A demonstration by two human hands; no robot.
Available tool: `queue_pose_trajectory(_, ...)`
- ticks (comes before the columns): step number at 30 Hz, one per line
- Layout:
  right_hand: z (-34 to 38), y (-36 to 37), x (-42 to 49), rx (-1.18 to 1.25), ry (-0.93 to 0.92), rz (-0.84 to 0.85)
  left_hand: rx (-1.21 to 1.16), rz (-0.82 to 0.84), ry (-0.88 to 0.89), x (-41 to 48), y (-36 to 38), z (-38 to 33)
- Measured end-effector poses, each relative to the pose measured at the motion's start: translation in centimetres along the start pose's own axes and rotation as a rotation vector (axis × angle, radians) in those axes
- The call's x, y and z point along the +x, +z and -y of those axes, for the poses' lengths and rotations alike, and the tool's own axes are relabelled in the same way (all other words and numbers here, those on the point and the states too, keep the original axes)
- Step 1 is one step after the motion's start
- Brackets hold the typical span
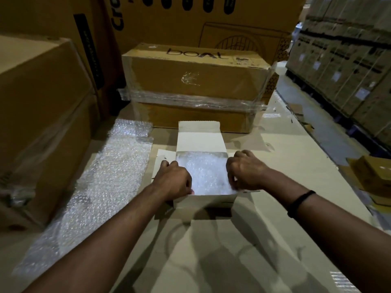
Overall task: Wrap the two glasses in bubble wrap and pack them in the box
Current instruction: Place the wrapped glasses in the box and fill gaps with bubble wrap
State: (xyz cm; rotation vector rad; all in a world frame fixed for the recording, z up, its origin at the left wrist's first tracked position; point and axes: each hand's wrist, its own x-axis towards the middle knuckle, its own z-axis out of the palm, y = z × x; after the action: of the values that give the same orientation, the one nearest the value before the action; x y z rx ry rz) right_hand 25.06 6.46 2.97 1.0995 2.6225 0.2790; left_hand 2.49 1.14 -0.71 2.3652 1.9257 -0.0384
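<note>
While both hands sit at the open white box (203,200) in the middle of the frame, the risk lies in the closing. The left hand (172,181) curls its fingers over the left side flap and wall, the right hand (245,171) pinches the right wall with its thumb inside, and a bubble-wrapped bundle (206,172) fills the box nearly to the rim. The glasses cannot be made out under the wrap (whether both are in there I cannot tell). If the bundle stands proud of the rim, folding the side flaps and the tall rear lid (201,138) down could press on glass. Squeezing the thin walls inward could do the same, and a loose wrap might let the two knock together. A spare sheet of bubble wrap (101,187) lies at the left on the tabletop (275,240), which is covered in pale flattened cardboard. Behind the box stands a taped brown carton (196,77), a larger carton (38,113) fills the left edge, and stacked cartons (349,70) line a dim aisle at the upper right.
</note>
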Motion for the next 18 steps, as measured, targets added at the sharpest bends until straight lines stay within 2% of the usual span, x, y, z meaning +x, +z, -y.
queue_pose_trajectory(3,1.4,1.3,0.7,-0.068,0.055,0.0,0.057,0.032,-0.032,0.7,0.3,-0.7)
queue_pose_trajectory(7,2.2,1.9,1.2,-0.097,0.058,0.02,0.009,0.064,-0.036,1.2,0.1,-0.3)
queue_pose_trajectory(10,0.6,1.2,0.7,0.14,0.085,0.054,-0.07,-0.05,-0.044,1.1,-0.5,0.9)
queue_pose_trajectory(12,-1.0,0.6,0.2,0.263,0.113,-0.014,-0.045,-0.109,-0.055,1.0,-1.1,1.8)
queue_pose_trajectory(14,-1.9,0.3,-0.2,0.216,0.102,-0.048,0.046,-0.029,-0.06,1.1,-1.4,2.3)
queue_pose_trajectory(18,-1.2,0.5,-0.1,0.029,0.012,0.01,0.278,0.144,-0.05,2.2,-1.0,2.1)
